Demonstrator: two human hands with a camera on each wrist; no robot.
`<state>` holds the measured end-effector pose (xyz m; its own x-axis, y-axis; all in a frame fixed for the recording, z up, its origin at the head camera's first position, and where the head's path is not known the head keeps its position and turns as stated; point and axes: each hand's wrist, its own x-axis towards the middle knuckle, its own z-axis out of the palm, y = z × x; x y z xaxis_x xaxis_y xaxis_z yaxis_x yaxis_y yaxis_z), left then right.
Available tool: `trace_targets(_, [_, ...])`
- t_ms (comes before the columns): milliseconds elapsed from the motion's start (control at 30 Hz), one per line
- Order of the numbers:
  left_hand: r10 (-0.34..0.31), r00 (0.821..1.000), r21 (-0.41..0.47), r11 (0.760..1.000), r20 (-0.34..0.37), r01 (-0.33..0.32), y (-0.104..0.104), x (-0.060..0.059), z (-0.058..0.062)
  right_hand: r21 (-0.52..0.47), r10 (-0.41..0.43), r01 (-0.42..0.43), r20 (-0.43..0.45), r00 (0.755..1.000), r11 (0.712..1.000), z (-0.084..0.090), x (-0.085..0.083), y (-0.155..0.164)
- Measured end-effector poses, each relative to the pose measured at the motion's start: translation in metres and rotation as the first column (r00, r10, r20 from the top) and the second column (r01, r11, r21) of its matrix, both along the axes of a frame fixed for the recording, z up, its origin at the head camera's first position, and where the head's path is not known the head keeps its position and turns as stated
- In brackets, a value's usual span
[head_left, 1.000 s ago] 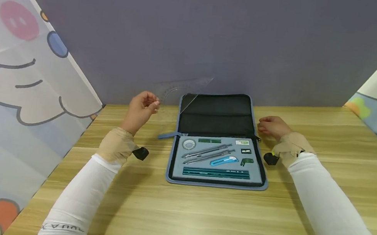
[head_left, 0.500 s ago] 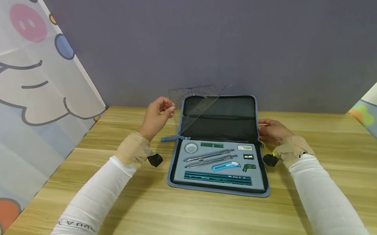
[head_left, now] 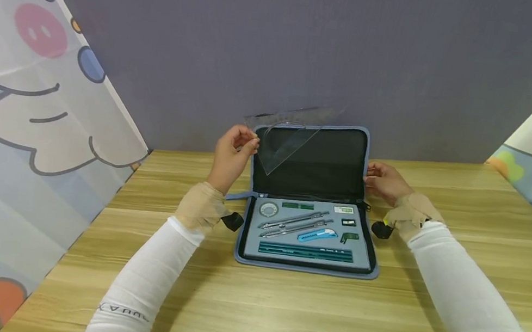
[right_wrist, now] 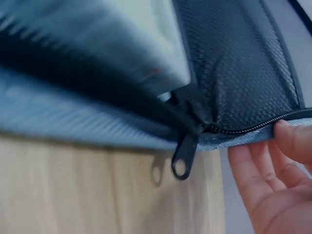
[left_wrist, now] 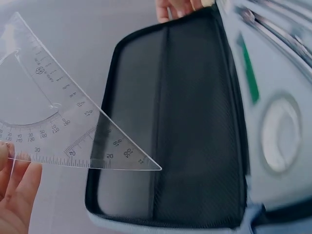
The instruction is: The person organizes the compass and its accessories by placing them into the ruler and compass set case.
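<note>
A blue zip case lies open on the table, and its black mesh lid (head_left: pixel 326 159) stands tilted up. Its grey tray (head_left: pixel 303 247) holds compasses, a blue cutter, a round white box and green pencils. My left hand (head_left: pixel 248 142) pinches one corner of a clear set square (head_left: pixel 289 136) with a built-in protractor, held in the air in front of the lid's left part. In the left wrist view the set square (left_wrist: pixel 53 122) hangs before the lid (left_wrist: pixel 185 122). My right hand (head_left: pixel 372 172) holds the lid's right edge, and its fingers (right_wrist: pixel 273 180) lie behind the zip seam.
The wooden table (head_left: pixel 279 310) stretches wide in front of the case. A grey-purple wall (head_left: pixel 280 41) closes the back, and cartoon-printed panels (head_left: pixel 31 106) stand at both sides. A zipper pull (right_wrist: pixel 183 158) dangles at the lid's hinge corner.
My left hand has carried the set square to the right, from beside the case to in front of the lid. My right hand has raised the lid more upright.
</note>
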<state>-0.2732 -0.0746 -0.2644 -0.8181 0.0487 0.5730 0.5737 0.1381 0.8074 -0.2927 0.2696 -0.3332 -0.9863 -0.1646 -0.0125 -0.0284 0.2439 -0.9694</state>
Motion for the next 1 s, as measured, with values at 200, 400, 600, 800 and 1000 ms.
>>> trace_targets(200, [0.005,0.999,0.040,0.999,-0.034,-0.003,0.015,0.001,0.012,0.078,-0.065,0.076,-0.132,0.989,0.994,-0.002,0.004,-0.004])
trace_targets(400, [0.027,0.996,0.034,0.999,-0.085,-0.024,0.025,-0.015,0.011,0.083,-0.091,0.112,-0.223,0.970,0.990,-0.003,0.006,-0.003])
trace_targets(600, [0.056,0.981,-0.066,0.995,-0.185,-0.069,0.035,-0.024,0.011,0.125,-0.095,0.135,-0.283,0.954,0.983,-0.004,0.008,0.001])
trace_targets(800, [0.130,0.915,-0.347,0.897,-0.383,-0.273,0.040,-0.031,0.004,0.139,-0.074,0.125,-0.325,0.943,0.982,-0.006,0.007,0.006])
trace_targets(1000, [0.132,0.858,-0.560,0.706,-0.497,-0.433,0.041,-0.030,0.000,0.117,-0.056,0.100,-0.334,0.941,0.988,-0.008,0.005,0.005])
